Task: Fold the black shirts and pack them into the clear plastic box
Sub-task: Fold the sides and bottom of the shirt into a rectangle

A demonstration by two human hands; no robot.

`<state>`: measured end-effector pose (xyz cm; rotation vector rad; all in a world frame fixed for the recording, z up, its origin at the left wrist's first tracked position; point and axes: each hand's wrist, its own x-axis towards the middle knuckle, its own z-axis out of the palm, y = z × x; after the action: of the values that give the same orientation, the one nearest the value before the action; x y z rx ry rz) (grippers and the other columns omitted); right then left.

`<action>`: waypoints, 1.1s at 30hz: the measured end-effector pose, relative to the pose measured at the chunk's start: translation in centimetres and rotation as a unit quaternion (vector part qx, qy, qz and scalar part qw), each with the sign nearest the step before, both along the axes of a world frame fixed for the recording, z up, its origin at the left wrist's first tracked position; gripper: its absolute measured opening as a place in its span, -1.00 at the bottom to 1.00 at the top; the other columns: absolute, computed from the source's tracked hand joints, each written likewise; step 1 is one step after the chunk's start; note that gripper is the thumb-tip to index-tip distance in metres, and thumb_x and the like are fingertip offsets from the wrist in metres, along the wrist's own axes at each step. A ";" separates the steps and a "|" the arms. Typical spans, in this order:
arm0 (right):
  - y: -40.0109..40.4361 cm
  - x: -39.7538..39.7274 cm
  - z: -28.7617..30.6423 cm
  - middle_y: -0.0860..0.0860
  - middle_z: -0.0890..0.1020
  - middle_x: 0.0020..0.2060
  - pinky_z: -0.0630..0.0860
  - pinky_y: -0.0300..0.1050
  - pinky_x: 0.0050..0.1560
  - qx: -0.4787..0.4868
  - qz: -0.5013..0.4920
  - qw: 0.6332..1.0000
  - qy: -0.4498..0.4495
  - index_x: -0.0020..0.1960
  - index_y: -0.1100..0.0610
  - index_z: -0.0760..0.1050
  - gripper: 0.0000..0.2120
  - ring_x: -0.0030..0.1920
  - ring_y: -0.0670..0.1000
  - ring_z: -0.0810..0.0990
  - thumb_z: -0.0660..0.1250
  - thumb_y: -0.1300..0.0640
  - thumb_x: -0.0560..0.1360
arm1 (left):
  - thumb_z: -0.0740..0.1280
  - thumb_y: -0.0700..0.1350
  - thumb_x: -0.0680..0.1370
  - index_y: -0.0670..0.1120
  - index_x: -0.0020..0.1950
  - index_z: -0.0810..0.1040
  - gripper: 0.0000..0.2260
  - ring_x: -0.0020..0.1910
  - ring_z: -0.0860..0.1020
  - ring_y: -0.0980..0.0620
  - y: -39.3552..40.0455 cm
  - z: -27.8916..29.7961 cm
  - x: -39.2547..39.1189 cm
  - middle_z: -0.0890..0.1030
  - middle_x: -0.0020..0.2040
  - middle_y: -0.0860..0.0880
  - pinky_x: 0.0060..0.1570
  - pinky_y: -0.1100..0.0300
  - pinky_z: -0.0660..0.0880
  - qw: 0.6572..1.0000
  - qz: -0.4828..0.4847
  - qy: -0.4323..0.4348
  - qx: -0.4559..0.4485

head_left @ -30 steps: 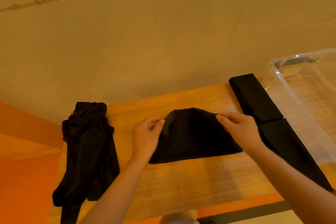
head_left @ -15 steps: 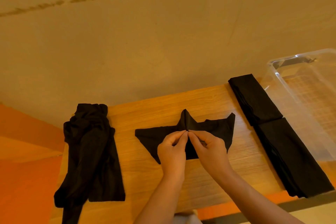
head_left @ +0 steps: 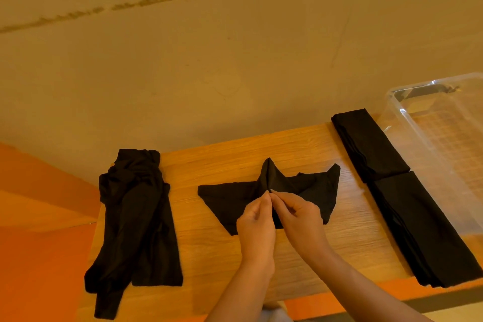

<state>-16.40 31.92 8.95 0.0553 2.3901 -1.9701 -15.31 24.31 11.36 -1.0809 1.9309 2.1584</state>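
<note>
A small black shirt piece (head_left: 311,191) lies in the middle of the wooden table (head_left: 261,256), bunched into a peak at its centre. My left hand (head_left: 257,225) and my right hand (head_left: 298,217) meet at that centre, and each pinches the black cloth between thumb and fingertips. A crumpled black shirt (head_left: 136,227) lies at the table's left end. Two folded black shirts sit end to end on the right, one farther (head_left: 371,146) and one nearer (head_left: 418,230). The clear plastic box (head_left: 444,143) stands at the far right; inside it I see only its bare floor.
A beige wall (head_left: 209,60) rises just behind the table's far edge. Orange floor (head_left: 39,217) shows to the left and below the near edge. The folded shirts lie right against the box's left wall.
A second ago my hands held the cloth's outer edges apart. They came together at its centre, gathering the cloth into a peak, and have barely shifted in the last half second.
</note>
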 end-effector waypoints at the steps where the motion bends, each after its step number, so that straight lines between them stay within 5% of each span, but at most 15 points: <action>1: 0.1 0.0 0.0 -0.12 0.70 -0.21 0.53 -0.34 -0.19 -0.010 0.001 1.000 -0.008 -0.01 -0.16 0.57 -0.83 -0.17 -0.17 0.66 0.32 0.11 0.52 | 0.27 0.00 0.60 0.11 0.01 0.60 -0.89 0.06 0.53 0.20 0.0 0.1 0.0 0.62 0.05 0.09 -0.07 0.39 0.41 1.000 -0.005 -0.005 0.012; 8: 1.3 -1.0 -0.4 -0.06 0.72 -0.09 0.56 -0.14 0.11 -0.145 -0.006 0.972 -0.185 0.03 0.02 0.66 -0.84 0.02 -0.11 0.66 0.38 0.09 0.47 | 0.12 0.11 0.63 0.03 0.08 0.69 -0.64 0.19 0.44 0.09 -1.4 0.9 0.1 0.55 0.14 0.06 0.33 0.04 0.23 0.993 -0.046 -0.043 0.101; 15: 1.5 -1.2 -0.8 -0.08 0.72 -0.12 0.58 -0.27 -0.07 -0.097 -0.028 0.985 -0.143 0.03 0.00 0.64 -0.86 -0.01 -0.15 0.66 0.34 0.16 0.53 | 0.15 0.10 0.64 0.10 0.16 0.60 -0.74 0.22 0.44 0.10 -3.3 0.5 -3.6 0.53 0.14 0.15 0.25 0.11 0.29 0.985 -0.151 -0.068 -0.042; 18: 1.6 -1.1 -1.0 -0.09 0.71 -0.09 0.59 -0.20 0.03 -0.061 -0.025 0.991 -0.116 0.08 0.04 0.63 -0.84 0.02 -0.17 0.65 0.35 0.16 0.52 | 0.25 0.07 0.60 0.13 0.14 0.53 -0.85 0.19 0.44 0.08 -4.6 -1.1 -8.0 0.51 0.13 0.12 0.23 0.08 0.39 0.947 -0.237 -0.086 -0.199; 20: 1.6 -1.1 -1.0 -0.10 0.71 -0.10 0.60 -0.16 0.06 -0.050 -0.029 0.992 -0.111 0.08 0.04 0.63 -0.84 0.01 -0.18 0.65 0.37 0.16 0.52 | 0.29 0.00 0.59 0.02 0.13 0.53 -0.85 0.08 0.46 0.08 -5.1 -1.8 -11.1 0.50 0.00 0.11 0.03 0.17 0.39 0.918 -0.304 -0.104 -0.233; 23: 1.5 -1.1 -1.1 -0.09 0.71 -0.13 0.61 -0.09 0.05 -0.035 -0.031 0.994 -0.103 0.09 0.07 0.64 -0.83 -0.02 -0.15 0.66 0.38 0.15 0.51 | 0.36 -0.07 0.54 0.00 -0.19 0.46 -0.87 -0.23 0.42 0.11 -5.2 -2.7 -14.9 0.41 -0.25 0.08 -0.19 0.20 0.35 0.856 -0.412 -0.157 -0.271; 28: 1.6 -1.2 -0.8 -0.09 0.71 -0.12 0.62 -0.04 0.03 -0.022 -0.033 0.996 -0.082 0.10 0.10 0.64 -0.80 -0.03 -0.13 0.67 0.38 0.13 0.49 | 0.37 -0.08 0.54 -0.11 -0.21 0.45 -0.81 -0.38 0.45 0.10 -3.5 -4.5 -18.7 0.48 -0.27 -0.04 -0.66 0.33 0.30 0.777 -0.500 -0.225 -0.310; 33: 1.9 -1.4 -0.2 -0.11 0.71 -0.11 0.62 -0.10 0.01 -0.013 -0.025 0.997 -0.065 0.09 0.06 0.65 -0.82 -0.03 -0.13 0.67 0.37 0.14 0.50 | 0.36 -0.04 0.53 -0.12 -0.27 0.41 -0.75 -0.41 0.44 0.07 -2.0 -5.6 -20.8 0.47 -0.31 -0.05 -0.50 0.25 0.32 0.722 -0.547 -0.216 -0.364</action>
<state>-17.76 33.86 8.79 0.2383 2.3039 -1.9522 -36.09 22.27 5.73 -0.1777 2.2451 0.4731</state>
